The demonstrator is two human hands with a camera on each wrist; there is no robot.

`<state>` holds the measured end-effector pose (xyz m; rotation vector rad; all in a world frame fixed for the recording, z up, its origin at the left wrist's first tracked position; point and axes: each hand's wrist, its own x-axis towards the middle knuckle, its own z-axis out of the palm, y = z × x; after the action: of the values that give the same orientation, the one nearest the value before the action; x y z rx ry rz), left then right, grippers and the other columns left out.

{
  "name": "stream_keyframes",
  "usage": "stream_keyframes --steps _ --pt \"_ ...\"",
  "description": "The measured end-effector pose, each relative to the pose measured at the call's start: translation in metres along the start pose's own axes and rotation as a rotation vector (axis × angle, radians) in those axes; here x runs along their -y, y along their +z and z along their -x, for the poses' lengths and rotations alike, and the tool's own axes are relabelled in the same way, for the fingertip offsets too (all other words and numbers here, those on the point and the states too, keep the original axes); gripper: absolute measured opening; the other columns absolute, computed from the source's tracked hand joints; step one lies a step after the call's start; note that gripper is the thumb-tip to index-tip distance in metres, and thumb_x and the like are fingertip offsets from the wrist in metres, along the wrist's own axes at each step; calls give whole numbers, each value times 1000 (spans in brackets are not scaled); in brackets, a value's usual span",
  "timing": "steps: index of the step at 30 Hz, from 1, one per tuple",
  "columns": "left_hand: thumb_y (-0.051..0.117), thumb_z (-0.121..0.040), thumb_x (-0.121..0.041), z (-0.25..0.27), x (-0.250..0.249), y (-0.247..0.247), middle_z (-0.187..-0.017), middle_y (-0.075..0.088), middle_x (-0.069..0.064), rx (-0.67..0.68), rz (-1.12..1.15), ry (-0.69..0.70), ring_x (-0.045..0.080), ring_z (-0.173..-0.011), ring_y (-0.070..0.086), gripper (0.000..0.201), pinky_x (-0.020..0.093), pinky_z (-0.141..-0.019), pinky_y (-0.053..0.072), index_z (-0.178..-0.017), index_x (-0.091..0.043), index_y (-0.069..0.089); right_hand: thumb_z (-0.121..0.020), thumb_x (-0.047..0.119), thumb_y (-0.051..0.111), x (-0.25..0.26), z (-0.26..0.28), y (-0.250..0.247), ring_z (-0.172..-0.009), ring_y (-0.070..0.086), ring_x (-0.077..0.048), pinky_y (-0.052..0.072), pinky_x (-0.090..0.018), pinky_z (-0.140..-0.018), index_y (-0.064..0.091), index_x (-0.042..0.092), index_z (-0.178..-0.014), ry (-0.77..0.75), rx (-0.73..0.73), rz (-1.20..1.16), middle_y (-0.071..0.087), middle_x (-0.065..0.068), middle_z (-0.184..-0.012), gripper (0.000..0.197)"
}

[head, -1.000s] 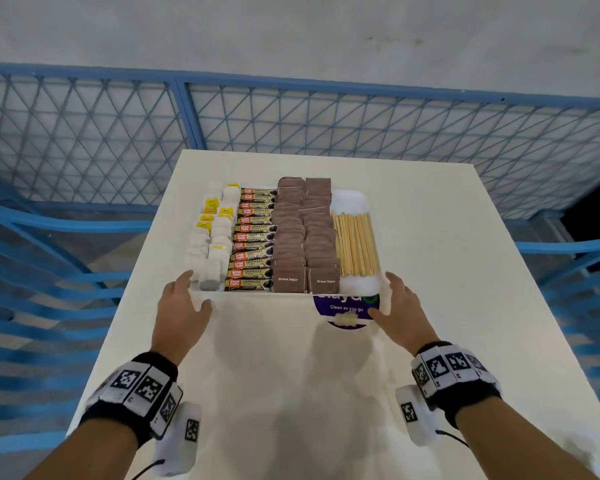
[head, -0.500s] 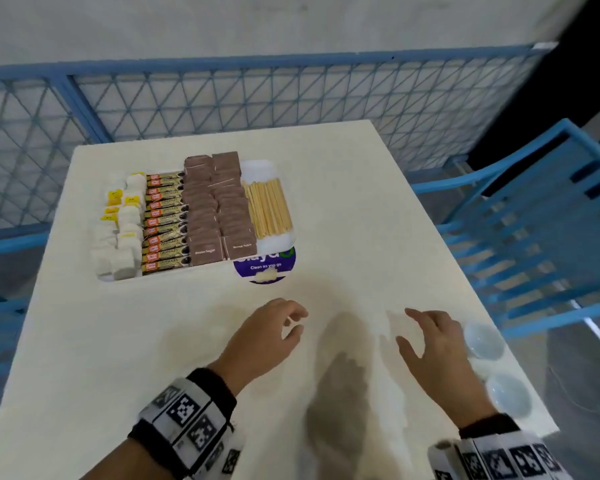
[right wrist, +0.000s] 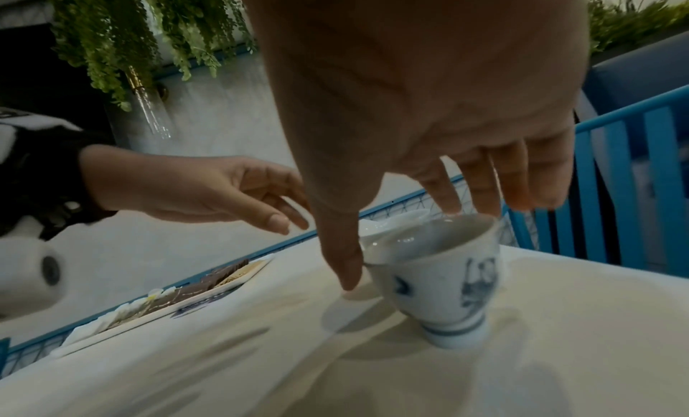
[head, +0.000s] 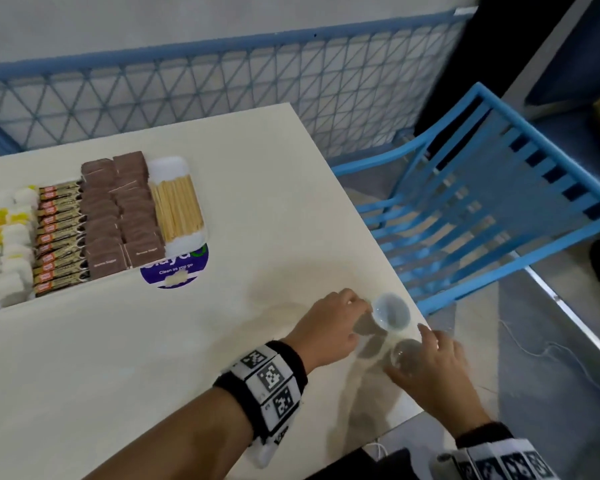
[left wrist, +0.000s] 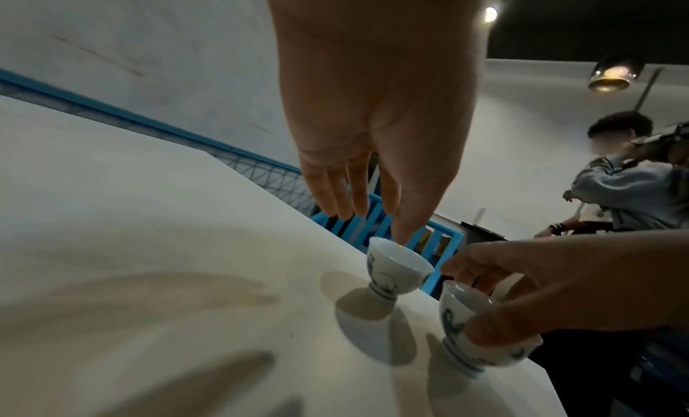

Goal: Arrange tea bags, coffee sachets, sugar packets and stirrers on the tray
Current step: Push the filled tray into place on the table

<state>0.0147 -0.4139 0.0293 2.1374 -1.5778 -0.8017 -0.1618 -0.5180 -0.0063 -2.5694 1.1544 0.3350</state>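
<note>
Your left hand (head: 326,327) reaches to the far cup (head: 392,311) near the table's (head: 118,358) right edge; the left wrist view shows the fingers extended and loose, the thumb tip at the rim, nothing gripped. Your right hand (head: 430,372) closes on the near cup (head: 404,353) — in the right wrist view the thumb lies against one side of it and the fingertips (right wrist: 451,199) meet the far rim, while in the head view the hand hides most of the cup. Both cups are small, white with blue figures, and stand upright just beside each other; the figures are too blurred to read. The tray (head: 174,164) lies well apart at the far left, its left end cut off by the head view's edge. It holds, left to right, white tea bags (head: 11,244) with yellow tags, a column of coffee sachets (head: 59,237), two columns of brown sugar packets (head: 118,209), and wooden stirrers (head: 177,209). A round purple sticker (head: 179,271) shows partly from under the tray's near edge — its upper lettering is covered. A blue chair (head: 492,202) stands beside the table.
</note>
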Motion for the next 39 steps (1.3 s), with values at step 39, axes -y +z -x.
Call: stream_keyframes --steps 39 --pt "76 -75 -25 -1 153 -85 -133 38 2 -658 307 -640 15 -120 45 79 5 -91 23 -141 -9 36 -70 31 79 220 -256 -107 -112 41 -13 24 -9 -86 38 10 -135 -715 128 -225 41 -6 -130 79"
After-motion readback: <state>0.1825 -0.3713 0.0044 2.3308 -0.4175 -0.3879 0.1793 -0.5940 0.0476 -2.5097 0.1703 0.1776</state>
